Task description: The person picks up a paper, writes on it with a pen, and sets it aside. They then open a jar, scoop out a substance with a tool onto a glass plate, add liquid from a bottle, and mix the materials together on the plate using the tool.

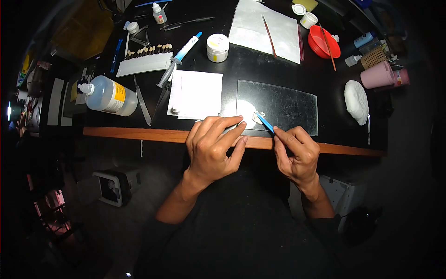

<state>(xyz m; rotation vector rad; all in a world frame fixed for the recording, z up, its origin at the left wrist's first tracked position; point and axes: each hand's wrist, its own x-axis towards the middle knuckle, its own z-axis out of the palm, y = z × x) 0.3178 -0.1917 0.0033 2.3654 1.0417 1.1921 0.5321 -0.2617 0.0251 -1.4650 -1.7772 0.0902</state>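
Observation:
My right hand pinches a slim blue spatula between thumb and fingers. The tool's tip touches a small smear of whitish paste on a clear glass slab. My left hand is open, with bent fingers spread apart. Its fingertips rest at the slab's near left corner, where a bright glare washes out detail. White paper sheets lie just beyond the left hand, with a small white object on their near left corner.
Left are a large liquid bottle, a metal knife, a syringe and a tooth shade guide. A white jar stands behind the paper. Right are a red bowl, a pink cup and a white wad. The wooden edge runs in front.

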